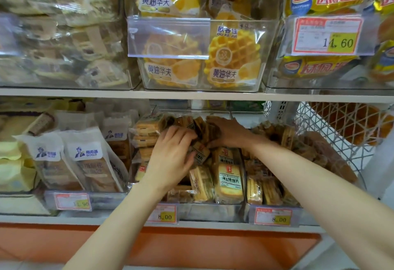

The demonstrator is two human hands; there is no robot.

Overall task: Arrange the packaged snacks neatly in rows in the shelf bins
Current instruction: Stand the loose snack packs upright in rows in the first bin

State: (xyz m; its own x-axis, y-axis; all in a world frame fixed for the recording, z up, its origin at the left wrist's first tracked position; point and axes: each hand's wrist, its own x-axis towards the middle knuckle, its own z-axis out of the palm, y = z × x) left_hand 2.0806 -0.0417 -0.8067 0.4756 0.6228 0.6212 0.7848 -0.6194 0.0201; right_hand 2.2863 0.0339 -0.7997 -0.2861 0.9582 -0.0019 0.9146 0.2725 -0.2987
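Note:
Both my hands are inside the middle clear bin (213, 211) on the lower shelf, which is full of small clear-wrapped toast snack packs (229, 181). My left hand (172, 154) lies fingers-down over packs in the middle of the bin, its fingertips curled on a small pack (201, 152). My right hand (228, 133) reaches further back and grips a bunch of brown packs (198, 125) standing on edge. At the front of the bin, some packs stand upright in a row while others lie tilted.
To the left is a bin of white bread bags (85, 161); to the right stands a bin of brown snack packs (275, 188) and a white wire basket (341, 124). The upper shelf holds a waffle bin (200, 52). Price tags (163, 214) hang along the shelf edge.

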